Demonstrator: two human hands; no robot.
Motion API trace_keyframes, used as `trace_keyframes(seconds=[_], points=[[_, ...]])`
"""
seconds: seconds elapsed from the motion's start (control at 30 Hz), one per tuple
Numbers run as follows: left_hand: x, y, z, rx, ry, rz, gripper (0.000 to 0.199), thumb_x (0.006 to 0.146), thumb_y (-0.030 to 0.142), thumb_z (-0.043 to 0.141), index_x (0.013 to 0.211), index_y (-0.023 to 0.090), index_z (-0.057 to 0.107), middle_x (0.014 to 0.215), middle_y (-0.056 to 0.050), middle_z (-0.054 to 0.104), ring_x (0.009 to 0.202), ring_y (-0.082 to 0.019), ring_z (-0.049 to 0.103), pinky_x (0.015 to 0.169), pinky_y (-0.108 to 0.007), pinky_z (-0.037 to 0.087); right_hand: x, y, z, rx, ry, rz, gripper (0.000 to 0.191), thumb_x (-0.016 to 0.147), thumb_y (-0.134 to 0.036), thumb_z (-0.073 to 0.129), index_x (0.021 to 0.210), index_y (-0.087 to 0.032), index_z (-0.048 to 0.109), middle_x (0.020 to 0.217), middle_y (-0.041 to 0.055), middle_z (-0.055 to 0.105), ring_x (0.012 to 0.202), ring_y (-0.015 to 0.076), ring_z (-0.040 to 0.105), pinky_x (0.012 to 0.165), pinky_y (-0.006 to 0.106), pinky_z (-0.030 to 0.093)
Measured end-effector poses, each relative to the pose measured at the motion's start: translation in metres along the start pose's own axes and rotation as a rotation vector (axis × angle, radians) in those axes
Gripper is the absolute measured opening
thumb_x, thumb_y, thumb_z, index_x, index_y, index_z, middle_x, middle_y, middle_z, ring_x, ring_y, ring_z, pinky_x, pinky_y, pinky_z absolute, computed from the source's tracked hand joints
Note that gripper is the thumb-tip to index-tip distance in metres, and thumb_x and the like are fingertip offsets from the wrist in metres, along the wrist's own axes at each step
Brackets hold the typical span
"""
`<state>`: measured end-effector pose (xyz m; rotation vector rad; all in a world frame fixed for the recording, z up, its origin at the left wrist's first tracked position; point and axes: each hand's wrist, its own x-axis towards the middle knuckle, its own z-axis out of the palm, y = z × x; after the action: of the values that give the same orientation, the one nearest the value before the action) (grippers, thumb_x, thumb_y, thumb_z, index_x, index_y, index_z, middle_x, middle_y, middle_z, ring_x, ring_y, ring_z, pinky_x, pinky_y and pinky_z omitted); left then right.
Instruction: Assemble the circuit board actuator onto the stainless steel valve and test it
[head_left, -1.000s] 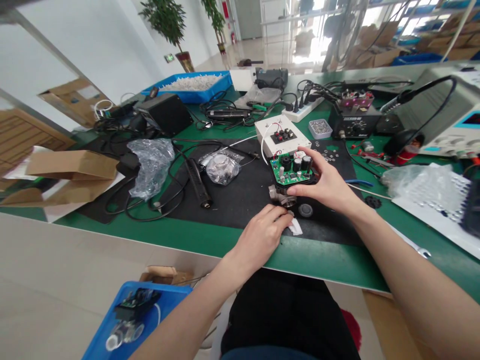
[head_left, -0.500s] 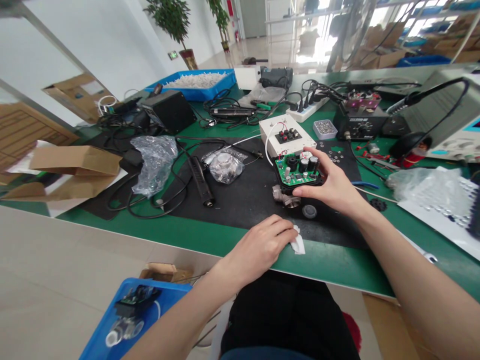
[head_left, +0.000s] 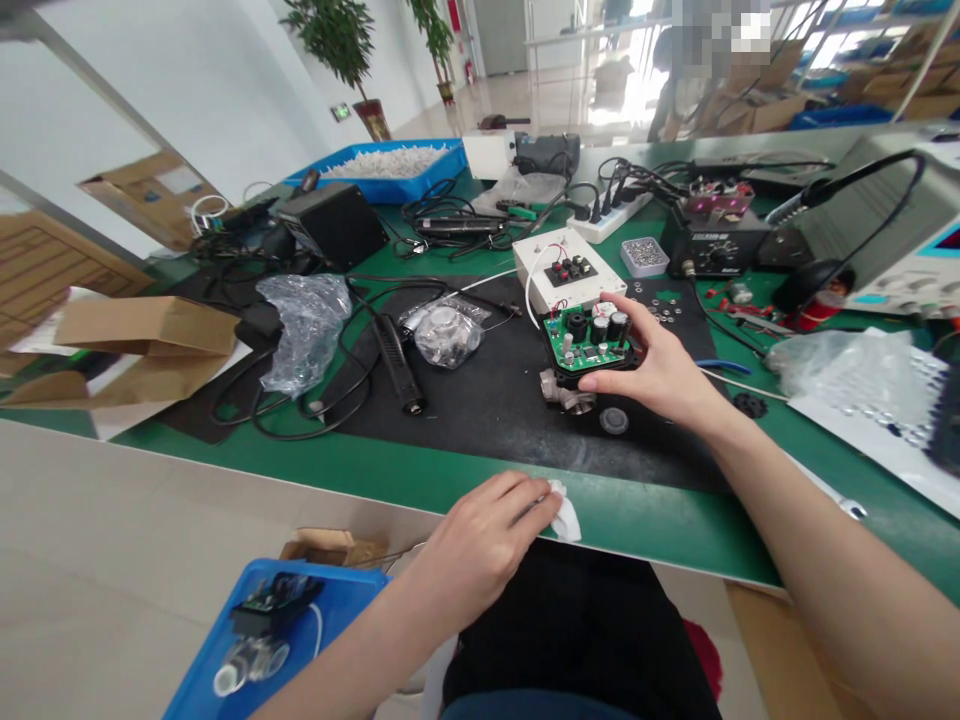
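Note:
My right hand (head_left: 660, 365) grips a black housing with a green circuit board (head_left: 589, 340) on top, thumb at the near side and fingers at the far side. Metal pipe fittings (head_left: 566, 393) stick out beneath the housing, on the black mat (head_left: 487, 410). Just in front of them lies a round grey cap (head_left: 614, 421). At the table's front edge, my left hand (head_left: 499, 525) is closed on a crumpled white tissue (head_left: 566, 515). Behind the board stands a white box (head_left: 566, 270) with red and black terminals.
A black cylindrical tool (head_left: 397, 365), a bagged metal part (head_left: 448, 333) and bubble wrap (head_left: 306, 330) lie left. A wrench (head_left: 847, 507) and plastic bag (head_left: 832, 365) are right. Below the table edge, a blue tray (head_left: 225, 620) holds another assembly.
My left hand has moved left and toward the table's front edge with the white tissue. My right hand still holds the housing in about the same place.

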<state>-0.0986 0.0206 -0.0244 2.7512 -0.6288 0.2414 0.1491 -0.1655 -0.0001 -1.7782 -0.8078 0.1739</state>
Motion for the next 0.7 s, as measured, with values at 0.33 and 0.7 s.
trace_keyframes(seconds=[0.33, 0.7], points=[[-0.011, -0.047, -0.013, 0.113, 0.410, -0.253, 0.026, 0.099, 0.012, 0.069, 0.124, 0.021, 0.069, 0.117, -0.007, 0.071, 0.104, -0.019, 0.068, 0.093, -0.033, 0.057, 0.001, 0.001, 0.003, 0.008, 0.030, 0.006, 0.109, 0.061, -0.060, 0.099, 0.154, -0.028, 0.052, 0.154, 0.0110, 0.060, 0.142, 0.0378, 0.055, 0.118, 0.056, 0.048], [-0.001, -0.084, -0.020, 0.320, 0.340, -0.308, 0.021, 0.106, 0.023, 0.062, 0.124, 0.019, 0.072, 0.120, -0.009, 0.073, 0.107, -0.023, 0.068, 0.095, -0.037, 0.056, 0.036, 0.012, 0.014, 0.038, 0.201, 0.187, 0.083, 0.067, -0.068, 0.093, 0.132, -0.022, 0.069, 0.138, 0.0118, 0.072, 0.126, 0.0366, 0.067, 0.115, 0.057, 0.048]])
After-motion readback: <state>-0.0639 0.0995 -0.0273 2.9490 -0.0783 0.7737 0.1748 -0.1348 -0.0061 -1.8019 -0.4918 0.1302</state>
